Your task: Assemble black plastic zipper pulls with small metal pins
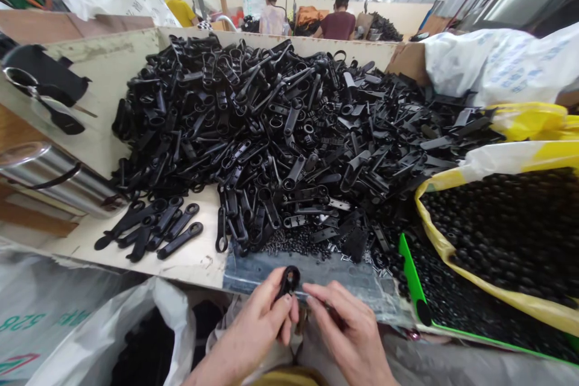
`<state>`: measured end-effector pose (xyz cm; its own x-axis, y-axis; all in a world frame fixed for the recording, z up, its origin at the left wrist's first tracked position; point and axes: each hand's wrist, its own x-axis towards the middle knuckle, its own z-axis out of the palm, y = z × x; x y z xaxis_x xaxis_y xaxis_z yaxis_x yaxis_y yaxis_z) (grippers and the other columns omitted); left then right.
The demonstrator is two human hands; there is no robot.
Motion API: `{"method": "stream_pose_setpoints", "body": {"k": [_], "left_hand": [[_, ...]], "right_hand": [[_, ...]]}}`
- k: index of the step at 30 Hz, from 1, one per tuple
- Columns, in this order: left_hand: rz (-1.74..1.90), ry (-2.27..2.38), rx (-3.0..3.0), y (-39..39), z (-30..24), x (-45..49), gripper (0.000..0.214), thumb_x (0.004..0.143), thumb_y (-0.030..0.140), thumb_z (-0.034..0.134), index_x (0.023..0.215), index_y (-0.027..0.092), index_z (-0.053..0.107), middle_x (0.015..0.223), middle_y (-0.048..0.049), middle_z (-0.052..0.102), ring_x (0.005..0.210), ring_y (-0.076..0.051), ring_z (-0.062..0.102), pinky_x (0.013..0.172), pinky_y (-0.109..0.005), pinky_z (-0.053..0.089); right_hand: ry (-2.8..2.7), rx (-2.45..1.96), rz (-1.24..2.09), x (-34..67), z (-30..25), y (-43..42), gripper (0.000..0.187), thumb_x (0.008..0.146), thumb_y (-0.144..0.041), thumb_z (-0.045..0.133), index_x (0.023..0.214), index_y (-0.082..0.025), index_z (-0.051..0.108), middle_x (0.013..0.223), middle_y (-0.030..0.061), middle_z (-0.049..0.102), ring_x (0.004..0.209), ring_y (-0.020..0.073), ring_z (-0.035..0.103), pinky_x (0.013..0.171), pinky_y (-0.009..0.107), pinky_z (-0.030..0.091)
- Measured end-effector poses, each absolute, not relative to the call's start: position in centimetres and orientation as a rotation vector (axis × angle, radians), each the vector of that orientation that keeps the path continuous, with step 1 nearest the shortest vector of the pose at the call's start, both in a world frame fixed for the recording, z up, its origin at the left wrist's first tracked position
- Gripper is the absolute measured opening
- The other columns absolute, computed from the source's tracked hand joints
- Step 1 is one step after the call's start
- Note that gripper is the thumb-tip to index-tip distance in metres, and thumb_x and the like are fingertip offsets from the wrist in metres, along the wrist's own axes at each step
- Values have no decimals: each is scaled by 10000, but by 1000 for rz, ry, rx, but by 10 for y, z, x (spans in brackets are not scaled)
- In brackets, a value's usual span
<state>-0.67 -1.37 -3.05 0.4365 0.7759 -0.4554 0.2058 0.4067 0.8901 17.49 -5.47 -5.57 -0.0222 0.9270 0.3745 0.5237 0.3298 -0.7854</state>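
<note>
My left hand (266,312) is closed on a black plastic ring-ended part (291,278), held up over the table's front edge with its ring on top. Just to the right, my right hand (344,325) points its fingertips at that part. Its fingers are bent together in a pinch; whatever may be between them is too small to make out. Beyond both hands lies a big heap of similar black parts (271,102). Small metal pins (335,247) are scattered at the heap's near edge. A few ring-ended handles (181,240) lie apart on the left.
A steel flask (58,175) and sunglasses (49,102) are at the left. On the right, a yellow-rimmed bag (434,217) holds black round pieces beside a green-edged tray (409,277). An open white sack (176,307) stands lower left. Several people sit at the back.
</note>
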Motion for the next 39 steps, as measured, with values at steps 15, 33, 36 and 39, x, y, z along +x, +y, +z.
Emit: {"method": "stream_pose_setpoints", "body": {"k": [15,33,36,39], "left_hand": [[537,1359,2347,14,-58,-9,519,968,112,308,1465,123,460,1390,-198,652,1286,-290,637,1047,-470,540],[623,1507,2114,7,-51,-8,150,981,309,563,951,229,685,858,-40,770,794,-252,742,716,-328,513],[614,1483,2131,10,-56,-5,167,972,253,535,977,218,698,898,-67,764,834,-278,734,732,-348,508],[622,1451,2137,11,-57,-4,216,972,234,499,938,206,710,857,-73,739,816,-281,716,711,-346,495]], "right_hand": [[-1767,-1575,385,200,-65,-51,348,1117,-318,398,1051,-208,721,830,36,693,644,161,679,589,259,486],[-1991,-1612,207,168,-62,-42,446,1139,-333,306,885,-238,659,797,16,659,579,159,651,529,279,378],[-1936,-1586,288,169,-61,-42,428,1134,-320,311,918,-227,669,826,26,666,604,158,648,548,275,391],[-1713,-1496,548,174,-56,-40,333,1103,-314,418,947,-217,696,854,30,673,709,165,661,623,256,450]]}}
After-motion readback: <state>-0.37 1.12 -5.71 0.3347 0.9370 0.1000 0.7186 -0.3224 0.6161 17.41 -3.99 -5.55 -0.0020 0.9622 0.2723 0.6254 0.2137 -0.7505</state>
